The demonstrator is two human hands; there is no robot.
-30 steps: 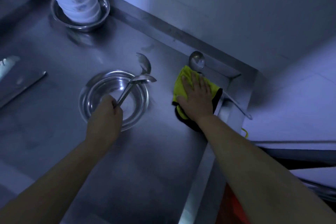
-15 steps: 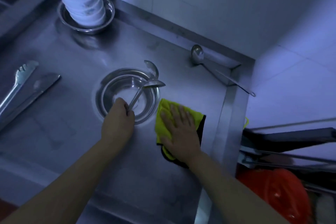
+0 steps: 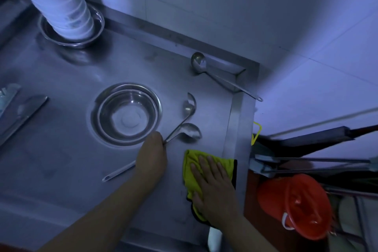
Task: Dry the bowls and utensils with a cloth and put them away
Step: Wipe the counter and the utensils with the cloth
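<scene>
Your left hand (image 3: 152, 157) grips the handles of two ladles (image 3: 184, 127), their scoops resting on the steel counter (image 3: 61, 170) just right of the empty metal bowl (image 3: 126, 113). Your right hand (image 3: 214, 186) lies flat, fingers straight, pressing the yellow cloth (image 3: 190, 172) on the counter near its right edge. A third ladle (image 3: 204, 67) lies by the wall.

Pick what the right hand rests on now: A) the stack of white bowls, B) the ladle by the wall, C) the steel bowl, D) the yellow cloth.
D: the right hand lies flat with straight fingers on the yellow cloth spread on the steel counter, apart from the steel bowl.
</scene>
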